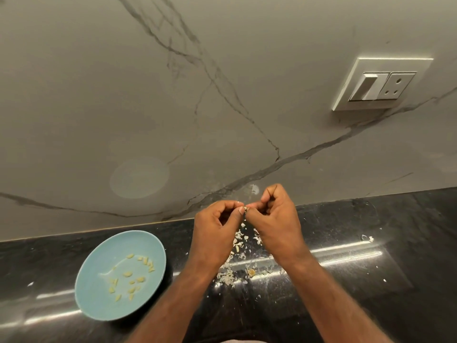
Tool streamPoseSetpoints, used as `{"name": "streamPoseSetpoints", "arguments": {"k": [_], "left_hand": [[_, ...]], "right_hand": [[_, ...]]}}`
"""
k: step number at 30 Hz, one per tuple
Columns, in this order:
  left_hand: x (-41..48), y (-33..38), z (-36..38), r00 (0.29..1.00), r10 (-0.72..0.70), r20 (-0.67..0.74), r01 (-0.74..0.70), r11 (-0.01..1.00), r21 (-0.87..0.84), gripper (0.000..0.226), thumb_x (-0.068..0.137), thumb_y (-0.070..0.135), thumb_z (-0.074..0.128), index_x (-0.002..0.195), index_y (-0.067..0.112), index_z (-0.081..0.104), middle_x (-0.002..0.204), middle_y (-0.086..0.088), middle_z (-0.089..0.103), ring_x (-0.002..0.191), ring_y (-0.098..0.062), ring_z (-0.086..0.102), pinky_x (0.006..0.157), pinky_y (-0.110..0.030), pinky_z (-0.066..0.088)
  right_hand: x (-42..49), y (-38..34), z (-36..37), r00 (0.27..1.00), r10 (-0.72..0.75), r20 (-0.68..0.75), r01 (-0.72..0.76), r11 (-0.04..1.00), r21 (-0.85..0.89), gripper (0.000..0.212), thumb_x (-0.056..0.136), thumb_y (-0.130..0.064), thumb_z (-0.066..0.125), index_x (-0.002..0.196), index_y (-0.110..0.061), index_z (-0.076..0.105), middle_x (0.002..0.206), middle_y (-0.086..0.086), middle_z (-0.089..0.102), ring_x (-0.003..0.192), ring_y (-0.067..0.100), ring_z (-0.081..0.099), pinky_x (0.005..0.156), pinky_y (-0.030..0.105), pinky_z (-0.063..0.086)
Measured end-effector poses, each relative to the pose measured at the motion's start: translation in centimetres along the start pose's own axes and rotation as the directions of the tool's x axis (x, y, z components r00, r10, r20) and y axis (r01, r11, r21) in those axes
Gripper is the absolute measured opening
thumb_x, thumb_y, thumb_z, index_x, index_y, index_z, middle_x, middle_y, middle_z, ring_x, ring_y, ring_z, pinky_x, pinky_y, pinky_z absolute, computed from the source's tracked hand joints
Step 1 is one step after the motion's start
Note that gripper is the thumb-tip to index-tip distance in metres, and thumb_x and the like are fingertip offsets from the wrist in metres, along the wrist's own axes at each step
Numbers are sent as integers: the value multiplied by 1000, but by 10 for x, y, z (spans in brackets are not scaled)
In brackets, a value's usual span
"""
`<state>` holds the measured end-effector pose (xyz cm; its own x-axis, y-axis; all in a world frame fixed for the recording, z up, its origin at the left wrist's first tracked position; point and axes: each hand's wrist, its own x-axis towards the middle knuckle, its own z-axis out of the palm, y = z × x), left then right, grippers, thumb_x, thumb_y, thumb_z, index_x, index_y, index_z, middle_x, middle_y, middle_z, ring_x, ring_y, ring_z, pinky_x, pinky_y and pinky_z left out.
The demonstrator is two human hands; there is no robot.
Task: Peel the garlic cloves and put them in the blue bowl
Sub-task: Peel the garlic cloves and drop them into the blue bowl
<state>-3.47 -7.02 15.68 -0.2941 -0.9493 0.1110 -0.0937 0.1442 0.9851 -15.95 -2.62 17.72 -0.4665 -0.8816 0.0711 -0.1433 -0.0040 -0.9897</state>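
Two hands [217,226] [275,219], one blue bowl [99,306]

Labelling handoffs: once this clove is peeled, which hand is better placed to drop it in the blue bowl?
Left, likely. The blue bowl lies beside the left hand; the right hand would have to cross over. Both pinch the clove.

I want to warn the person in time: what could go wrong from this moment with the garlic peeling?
1. The garlic clove is tiny and pinched only between the fingertips of the left hand and right hand; it may slip into the peel scraps below and be hard to find.
2. The blue bowl sits apart to the left; flakes clinging to the fingers might drop among the peeled cloves there.
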Motion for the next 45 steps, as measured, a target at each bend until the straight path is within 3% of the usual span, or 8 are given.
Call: {"name": "streamPoseSetpoints", "arguments": {"k": [8, 16, 22, 27, 33, 39, 42, 45], "left_hand": [[5, 9, -8, 998, -38, 47, 45, 987, -155, 8, 90, 9, 71, 92, 15, 76, 80, 0, 76, 76, -10, 72, 72, -20, 56], [10, 14, -9, 975, -179, 134, 218, 895, -389, 9, 89, 4, 69, 97, 3, 72, 81, -8, 75, 73, -14, 69, 68, -20, 55], [6, 12, 0, 990, -138, -28, 123, 945, -303, 9, 86, 6, 74, 94, 10, 71, 82, -6, 75, 74, -15, 71, 69, -20, 56], [0, 11, 0, 994, -101, -32, 94, 980, -174, 10, 92, 12, 68, 97, 18, 75, 85, 4, 77, 82, -8, 73, 74, -19, 56], [-1, 10, 1, 989, -148, -18, 141, 971, -191, 8, 92, 19, 69, 96, 16, 75, 85, 1, 77, 82, -13, 73, 76, -23, 57], [3, 13, 0, 915, -390, 106, 368, 695, -618, 8, 91, 7, 64, 91, 6, 72, 81, -9, 72, 74, -14, 67, 68, -24, 54], [5, 12, -1, 892, -424, 158, 404, 587, -702, 18, 77, 10, 70, 94, 3, 71, 80, -9, 71, 72, -14, 66, 65, -23, 55], [6, 13, 0, 884, -431, 180, 421, 565, -710, 28, 74, 10, 71, 100, 1, 69, 81, -11, 72, 70, -15, 67, 62, -21, 57]], "right_hand": [[0, -13, 4, 998, 32, 55, -46, 959, 280, 40, 81, 19, 64, 83, -13, 40, 66, 9, 55, 62, 16, 62, 60, 20, 53], [6, -13, -2, 985, 115, 126, -153, 922, 356, 34, 85, 17, 61, 92, -12, 44, 69, 9, 57, 62, 18, 60, 59, 24, 51], [4, -11, -1, 991, 100, 90, -124, 936, 328, 31, 85, 15, 63, 92, -10, 46, 72, 7, 65, 66, 17, 66, 61, 24, 54], [2, -9, 1, 993, 98, 60, -112, 941, 319, 32, 85, 17, 62, 90, -11, 47, 75, 10, 66, 73, 23, 65, 62, 25, 54], [2, -7, 3, 992, 100, 71, -117, 947, 300, 29, 86, 16, 62, 90, -9, 47, 71, 4, 65, 65, 12, 64, 61, 21, 54], [1, -2, -1, 991, 132, 35, -136, 964, 227, 21, 87, 12, 60, 87, -9, 57, 80, 13, 63, 67, 17, 60, 62, 26, 54], [3, 1, -8, 996, 88, -17, -87, 994, 69, 13, 92, -1, 64, 89, -13, 67, 79, 6, 69, 71, 14, 64, 66, 25, 54], [4, 1, -14, 1000, -4, -23, 0, 984, -179, 16, 90, -7, 71, 88, -23, 70, 81, -4, 70, 71, -1, 62, 63, 16, 51]]}}
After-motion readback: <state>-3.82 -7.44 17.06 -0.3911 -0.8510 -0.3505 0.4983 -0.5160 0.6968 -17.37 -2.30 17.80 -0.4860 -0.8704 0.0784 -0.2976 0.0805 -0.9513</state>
